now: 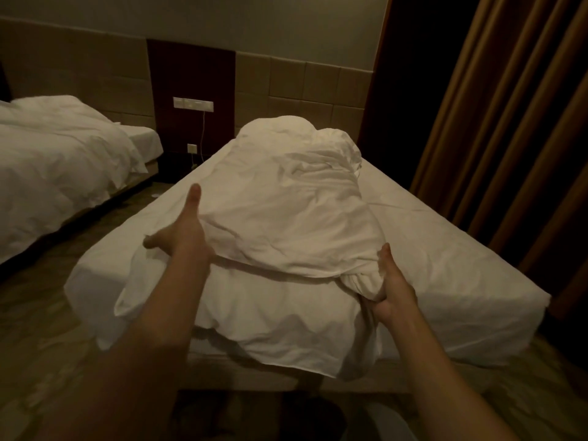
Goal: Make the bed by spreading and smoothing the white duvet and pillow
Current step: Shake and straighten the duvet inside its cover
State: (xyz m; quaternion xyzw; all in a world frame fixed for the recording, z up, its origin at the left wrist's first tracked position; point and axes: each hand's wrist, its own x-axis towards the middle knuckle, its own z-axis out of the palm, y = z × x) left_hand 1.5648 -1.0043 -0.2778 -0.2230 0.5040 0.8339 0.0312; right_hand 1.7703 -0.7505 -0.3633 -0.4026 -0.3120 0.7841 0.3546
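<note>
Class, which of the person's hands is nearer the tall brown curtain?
Right. The right hand grips the bunched white duvet on the side towards the brown curtain; the left hand is across the duvet.
</note>
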